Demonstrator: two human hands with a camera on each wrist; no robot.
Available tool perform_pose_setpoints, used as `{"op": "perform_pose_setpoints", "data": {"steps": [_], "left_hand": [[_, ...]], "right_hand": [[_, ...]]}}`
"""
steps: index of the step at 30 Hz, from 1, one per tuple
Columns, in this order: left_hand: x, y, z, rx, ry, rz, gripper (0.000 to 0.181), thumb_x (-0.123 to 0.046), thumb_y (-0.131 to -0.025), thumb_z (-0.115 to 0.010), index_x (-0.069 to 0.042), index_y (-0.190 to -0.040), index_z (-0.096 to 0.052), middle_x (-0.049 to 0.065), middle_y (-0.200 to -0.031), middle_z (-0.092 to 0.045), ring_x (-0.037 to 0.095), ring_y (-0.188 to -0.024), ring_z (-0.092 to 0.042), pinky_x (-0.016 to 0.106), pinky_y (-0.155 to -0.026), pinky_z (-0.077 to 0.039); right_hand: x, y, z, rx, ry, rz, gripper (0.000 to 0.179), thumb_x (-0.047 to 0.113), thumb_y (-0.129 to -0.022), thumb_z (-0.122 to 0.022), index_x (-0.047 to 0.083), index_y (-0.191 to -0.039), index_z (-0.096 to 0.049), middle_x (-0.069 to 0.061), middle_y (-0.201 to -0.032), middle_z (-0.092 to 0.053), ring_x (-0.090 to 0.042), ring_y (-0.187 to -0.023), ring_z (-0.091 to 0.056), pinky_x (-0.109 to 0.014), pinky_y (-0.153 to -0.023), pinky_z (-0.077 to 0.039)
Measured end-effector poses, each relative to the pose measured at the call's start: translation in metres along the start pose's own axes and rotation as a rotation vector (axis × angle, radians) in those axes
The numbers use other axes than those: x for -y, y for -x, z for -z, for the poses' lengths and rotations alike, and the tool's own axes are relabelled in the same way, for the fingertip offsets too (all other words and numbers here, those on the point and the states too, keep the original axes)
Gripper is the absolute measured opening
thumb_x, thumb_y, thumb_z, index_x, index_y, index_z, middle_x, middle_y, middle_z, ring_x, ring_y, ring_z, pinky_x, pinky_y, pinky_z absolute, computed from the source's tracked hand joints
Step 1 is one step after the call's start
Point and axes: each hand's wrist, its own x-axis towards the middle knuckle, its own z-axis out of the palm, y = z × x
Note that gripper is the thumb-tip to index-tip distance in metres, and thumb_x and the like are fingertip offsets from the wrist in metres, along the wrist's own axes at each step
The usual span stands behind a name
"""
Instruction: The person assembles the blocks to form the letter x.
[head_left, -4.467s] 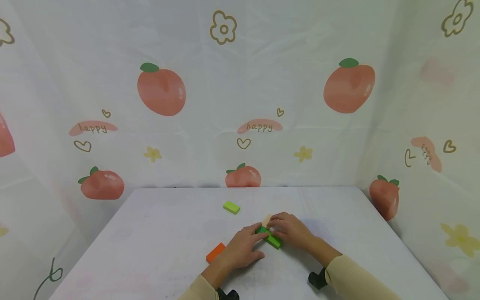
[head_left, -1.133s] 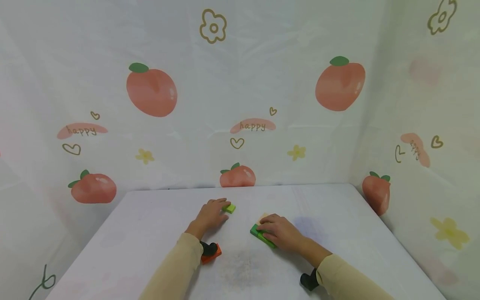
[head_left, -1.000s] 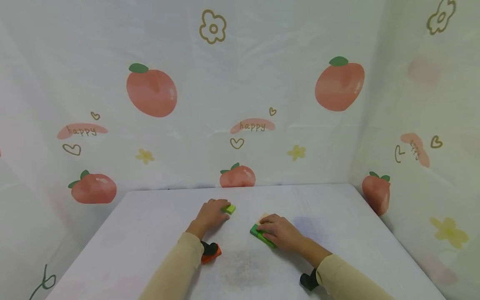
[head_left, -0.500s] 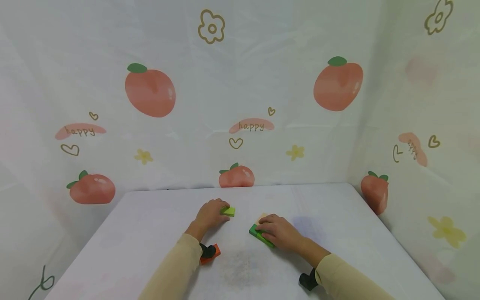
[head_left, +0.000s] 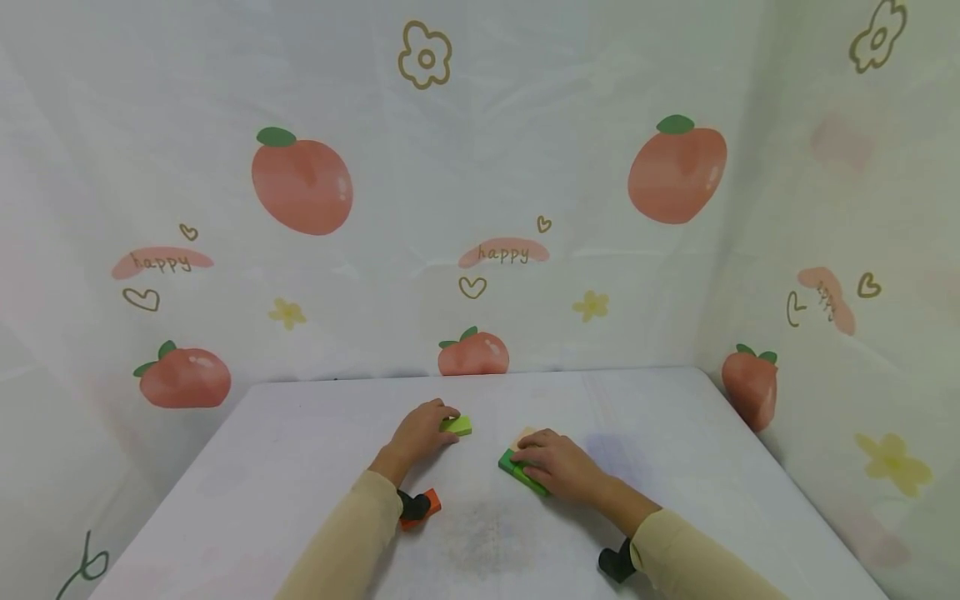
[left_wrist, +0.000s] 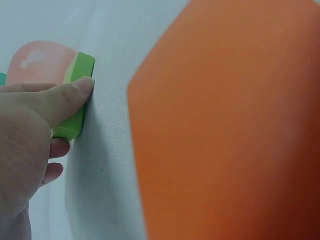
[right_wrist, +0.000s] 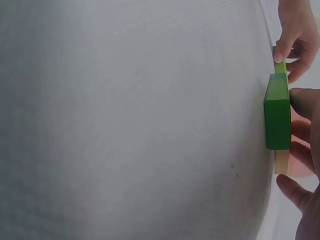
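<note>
My left hand pinches a lime-green block between thumb and fingers near the back middle of the table. In the left wrist view the thumb lies against the long side of this lime-green block. To the right, my right hand rests its fingers on a pair of green blocks lying end to end. A beige block sits just behind them, partly covered by the fingers. From the right wrist, the darker green block shows close beside the fingertips, with the beige block past it.
An orange block lies under the left wrist, partly hidden by the black wrist mount; it fills much of the left wrist view. The white table backs onto a printed curtain.
My left hand has left the green blocks, reached back left and taken hold of the lime-green block, which has turned and shifted slightly nearer. The right hand stays at the green blocks.
</note>
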Motion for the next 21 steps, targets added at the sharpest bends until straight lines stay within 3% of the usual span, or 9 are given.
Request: {"op": "perform_pose_setpoints", "data": {"steps": [11, 21], "left_hand": [[-0.0036, 0.0053, 0.0053, -0.01, 0.062, 0.037, 0.044, -0.023, -0.079, -0.081, -0.009, -0.118, -0.069, 0.0, -0.097, -0.057, 0.016, -0.085, -0.054, 0.036, -0.081, -0.047], [-0.0038, 0.0047, 0.0037, -0.05, 0.103, 0.022, 0.04, -0.023, -0.082, -0.079, -0.011, -0.119, -0.07, -0.001, -0.098, -0.058, 0.014, -0.087, -0.054, 0.035, -0.082, -0.048]], "right_hand": [[0.0011, 0.0004, -0.0008, -0.011, 0.006, 0.009, 0.025, 0.017, -0.093, -0.065, 0.015, -0.118, -0.071, -0.006, -0.122, -0.062, -0.024, -0.115, -0.054, -0.048, -0.089, -0.047], [-0.0003, 0.0001, -0.0031, -0.025, 0.014, 0.024, 0.025, 0.016, -0.093, -0.066, 0.014, -0.117, -0.071, -0.007, -0.121, -0.062, -0.025, -0.114, -0.055, -0.048, -0.09, -0.047]]}}
